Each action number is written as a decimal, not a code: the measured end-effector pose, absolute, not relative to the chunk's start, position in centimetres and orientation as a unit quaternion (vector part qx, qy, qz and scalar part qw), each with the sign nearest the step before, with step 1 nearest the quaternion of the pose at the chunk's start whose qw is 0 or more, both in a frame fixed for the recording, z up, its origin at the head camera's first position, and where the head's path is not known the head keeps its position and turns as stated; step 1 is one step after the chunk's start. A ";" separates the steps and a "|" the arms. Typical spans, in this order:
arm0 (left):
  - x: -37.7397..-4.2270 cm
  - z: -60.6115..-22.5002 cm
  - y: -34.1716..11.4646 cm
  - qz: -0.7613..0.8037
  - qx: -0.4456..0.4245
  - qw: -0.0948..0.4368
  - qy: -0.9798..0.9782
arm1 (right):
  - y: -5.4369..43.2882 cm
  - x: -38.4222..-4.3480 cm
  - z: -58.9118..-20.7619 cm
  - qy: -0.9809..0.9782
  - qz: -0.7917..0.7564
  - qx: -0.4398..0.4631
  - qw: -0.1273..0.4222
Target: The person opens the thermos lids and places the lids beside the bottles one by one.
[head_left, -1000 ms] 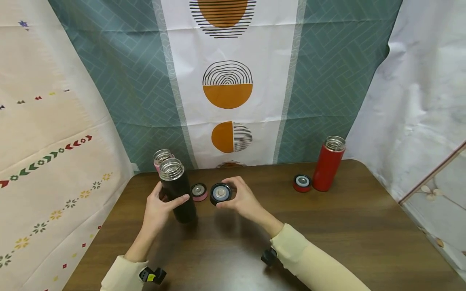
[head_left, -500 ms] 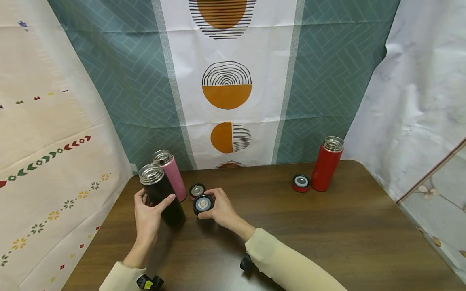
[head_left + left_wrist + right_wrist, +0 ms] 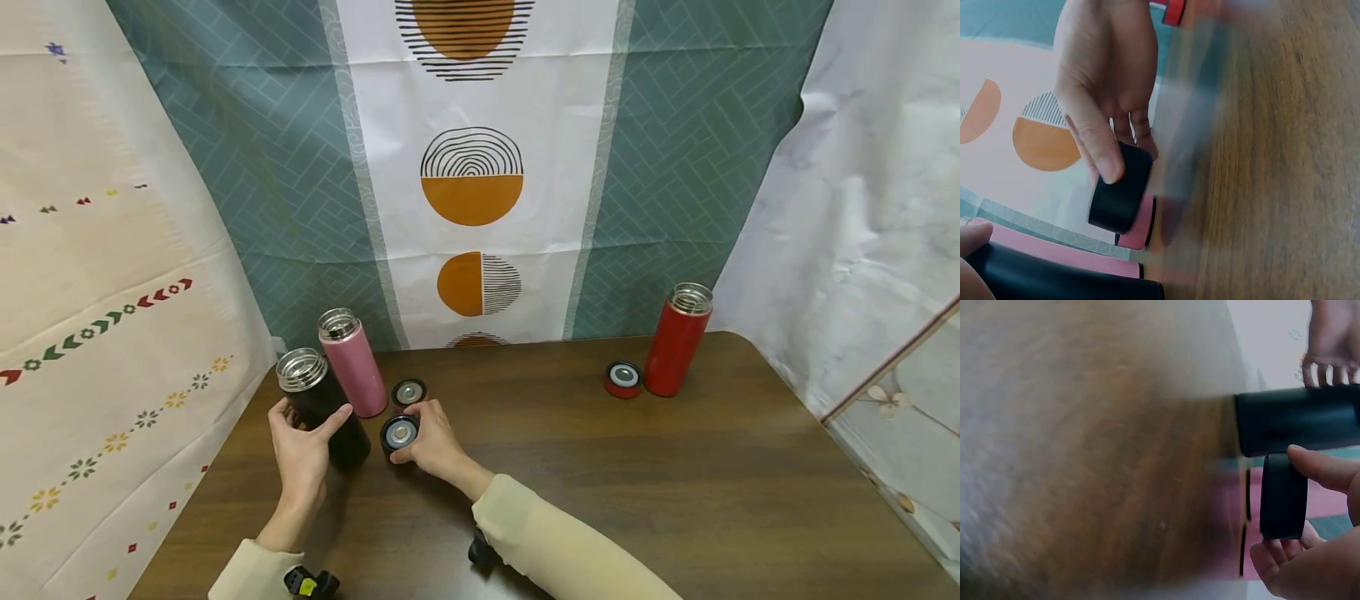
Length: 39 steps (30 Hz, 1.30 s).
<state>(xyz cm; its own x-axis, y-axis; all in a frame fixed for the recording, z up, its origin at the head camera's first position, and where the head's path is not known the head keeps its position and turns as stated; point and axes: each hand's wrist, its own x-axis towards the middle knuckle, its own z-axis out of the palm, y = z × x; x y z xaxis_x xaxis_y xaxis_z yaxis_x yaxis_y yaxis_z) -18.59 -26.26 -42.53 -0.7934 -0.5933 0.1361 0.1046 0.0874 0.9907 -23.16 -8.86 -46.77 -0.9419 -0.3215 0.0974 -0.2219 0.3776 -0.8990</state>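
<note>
My left hand (image 3: 298, 458) grips the black bottle (image 3: 330, 421) round its body, thumb on the near side. The bottle stands on the table at the left, its metal-rimmed mouth uncovered. Between the fingers and thumb of my right hand (image 3: 435, 446) is the black lid (image 3: 400, 432), its inner side facing up. In the right wrist view the black lid (image 3: 1284, 497) appears slightly above the tabletop, beside the bottle's base. Just behind it lies the pink lid (image 3: 408, 391), partly covered. A pink bottle (image 3: 354, 371), also uncovered, stands behind the black one.
Toward the back right, a red bottle (image 3: 677, 346) stands uncovered, with a red lid (image 3: 622, 378) lying inner side up to its left. The brown wooden table (image 3: 600, 483) reaches back to a patterned cloth (image 3: 480, 108).
The black bottle has moved left, away from the pink bottle, which now shows more fully. My right hand has carried the black lid left and lower, in front of the pink lid.
</note>
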 end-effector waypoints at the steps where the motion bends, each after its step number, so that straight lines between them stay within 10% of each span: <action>1: -18.7 -42.6 -26.4 -0.655 0.177 0.269 -0.683 | -9.1 -23.1 -46.9 0.830 -0.532 -0.163 0.048; 30: -18.9 -43.0 -26.2 -0.670 0.159 0.256 -0.678 | -10.5 -23.4 -47.4 0.872 -0.462 -0.162 0.015; 39: -18.2 -43.3 -26.2 -0.596 0.116 0.376 -0.700 | -8.5 -23.7 -45.8 0.847 -0.502 -0.166 0.052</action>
